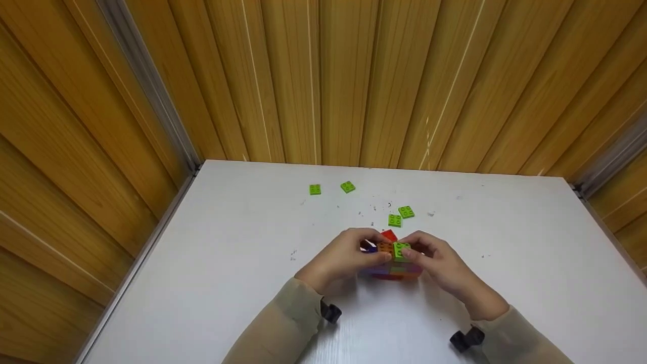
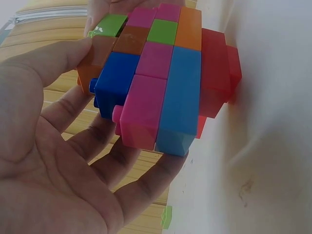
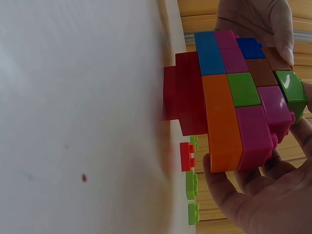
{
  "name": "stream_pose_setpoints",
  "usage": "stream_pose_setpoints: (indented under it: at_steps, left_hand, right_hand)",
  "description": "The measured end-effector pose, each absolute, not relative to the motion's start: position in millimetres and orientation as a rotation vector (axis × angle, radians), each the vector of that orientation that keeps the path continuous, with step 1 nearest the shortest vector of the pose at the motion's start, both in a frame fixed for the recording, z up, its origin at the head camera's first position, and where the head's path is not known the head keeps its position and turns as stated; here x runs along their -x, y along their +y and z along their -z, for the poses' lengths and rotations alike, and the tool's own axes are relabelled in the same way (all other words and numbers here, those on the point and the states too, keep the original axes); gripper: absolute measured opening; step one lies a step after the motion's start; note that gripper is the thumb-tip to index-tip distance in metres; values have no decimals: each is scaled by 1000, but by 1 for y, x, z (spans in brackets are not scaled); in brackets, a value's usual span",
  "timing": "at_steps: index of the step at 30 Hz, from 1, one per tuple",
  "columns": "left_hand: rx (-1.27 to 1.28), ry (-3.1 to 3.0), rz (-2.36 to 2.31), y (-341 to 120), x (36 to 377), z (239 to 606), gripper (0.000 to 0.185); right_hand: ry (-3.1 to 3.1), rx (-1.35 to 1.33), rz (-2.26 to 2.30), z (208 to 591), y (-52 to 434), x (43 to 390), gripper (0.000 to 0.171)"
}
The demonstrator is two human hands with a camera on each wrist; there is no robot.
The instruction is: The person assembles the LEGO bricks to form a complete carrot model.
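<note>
A stepped build of toy building bricks (image 1: 394, 276) in red, orange, blue, pink, brown and green stands on the white table. My left hand (image 1: 350, 255) holds its left side, thumb against the brown brick (image 2: 100, 48) at the top and fingers curled behind. The right hand (image 1: 441, 262) grips a green brick (image 1: 402, 246) at the top right, with the thumb on it and fingers curled round the far side. Beside that green brick sits the brown one, and the two touch. The narrow red base (image 3: 170, 92) reaches down to the table.
Behind the build lies a loose red brick (image 1: 389, 234). Farther back are two green bricks (image 1: 395, 220) close together, then another pair, a green brick (image 1: 315, 189) and a turned green brick (image 1: 348, 187). Wood-patterned panels (image 1: 343, 91) rise behind the table.
</note>
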State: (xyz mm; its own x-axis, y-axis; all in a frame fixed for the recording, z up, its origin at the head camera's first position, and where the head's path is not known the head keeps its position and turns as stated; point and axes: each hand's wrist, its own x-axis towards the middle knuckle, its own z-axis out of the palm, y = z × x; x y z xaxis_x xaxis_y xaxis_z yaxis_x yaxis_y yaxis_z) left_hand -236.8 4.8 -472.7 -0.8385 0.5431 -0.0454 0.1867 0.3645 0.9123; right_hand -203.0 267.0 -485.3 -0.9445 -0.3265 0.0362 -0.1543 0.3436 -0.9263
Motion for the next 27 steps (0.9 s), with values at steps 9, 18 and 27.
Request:
stream_pose_setpoints:
  at_steps: [9, 18, 27]
  left_hand:
    - [-637, 2296, -1466, 5, 236, 473, 18]
    - [-644, 2299, -1463, 5, 236, 473, 19]
    - [-622, 2284, -1461, 6, 236, 472, 19]
  right_hand:
    - [2484, 427, 1622, 487, 266, 204, 20]
    - [2494, 425, 1613, 483, 265, 201, 21]
    - [2470, 441, 1638, 485, 266, 202, 21]
